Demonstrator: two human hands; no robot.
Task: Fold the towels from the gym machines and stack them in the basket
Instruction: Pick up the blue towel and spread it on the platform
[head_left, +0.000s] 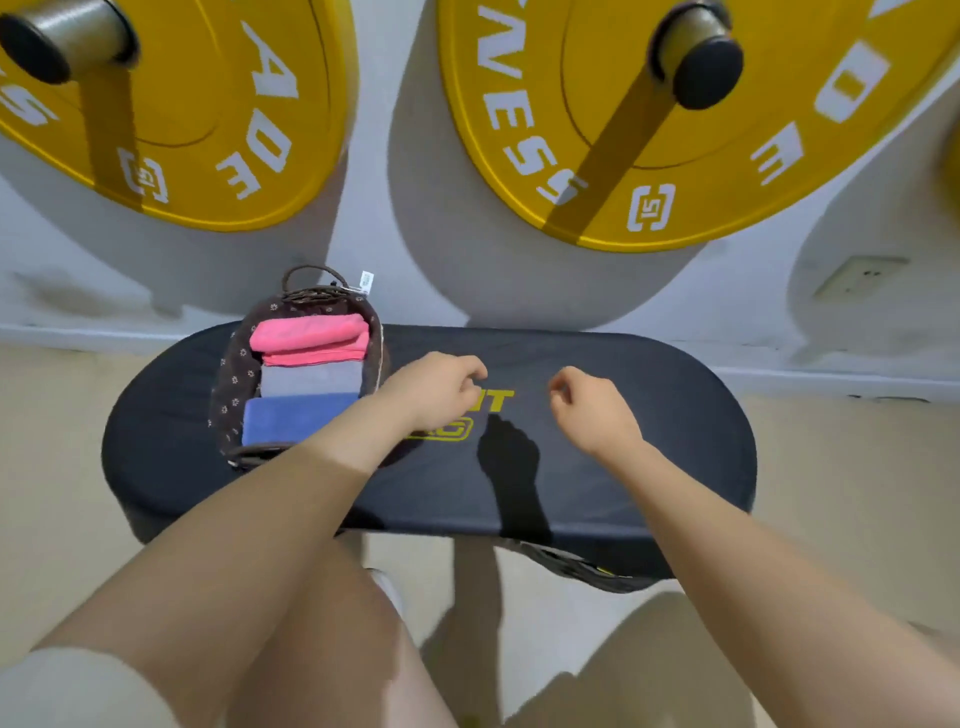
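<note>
While three folded towels sit in the basket, two bare hands hover over a black bench with nothing in them.

Left of centre in the frame, the basket (234, 384) rests on the bench (649, 467) and holds a pink towel (309, 338) farthest from the viewer, a grey towel (311, 378) in the middle and a blue towel (291, 418) nearest, lying side by side and overlapping. Just right of the basket, the left hand (434, 389) and, apart from it, the right hand (592, 410) hang with fingers loosely curled, gripping nothing. Yellow weight plates (649, 130) fill the upper frame against a wall. No loose towel is visible, so the stacking looks finished or nearly so. Any next move would mean fetching another towel from outside the frame.
</note>
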